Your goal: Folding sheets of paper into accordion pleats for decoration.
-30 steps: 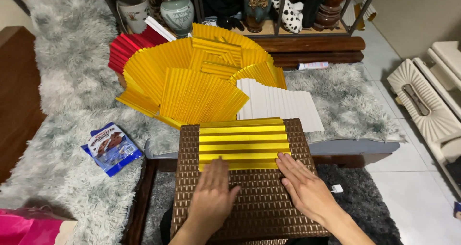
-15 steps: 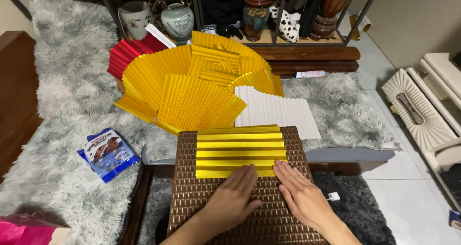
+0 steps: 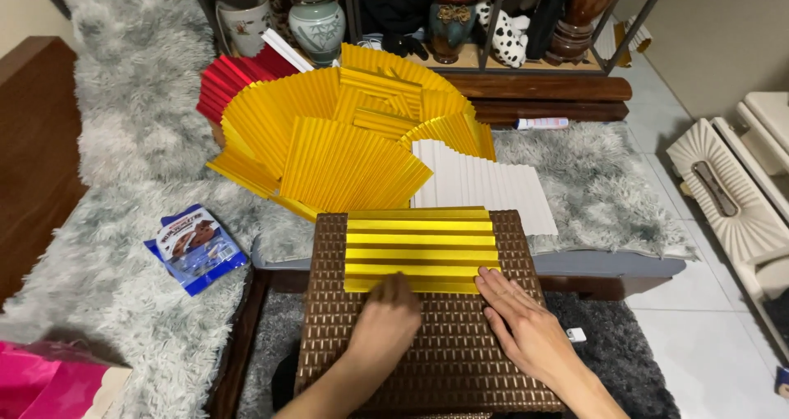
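Gold pleated sheet (image 3: 421,249) narrower than before; both hands pressing near edge.

The left hand (image 3: 386,316) covers the near edge of the pleated gold sheet (image 3: 421,250) at its middle, and its fingers curl under, out of sight. Both forearms are cut off by the bottom edge. The pink bag (image 3: 45,382) is cropped at the lower left corner. Behind the yellow pleated stack (image 3: 329,152), most of the red pleated sheets (image 3: 234,82) are hidden. The vases (image 3: 318,25) on the shelf lose their tops at the upper edge.
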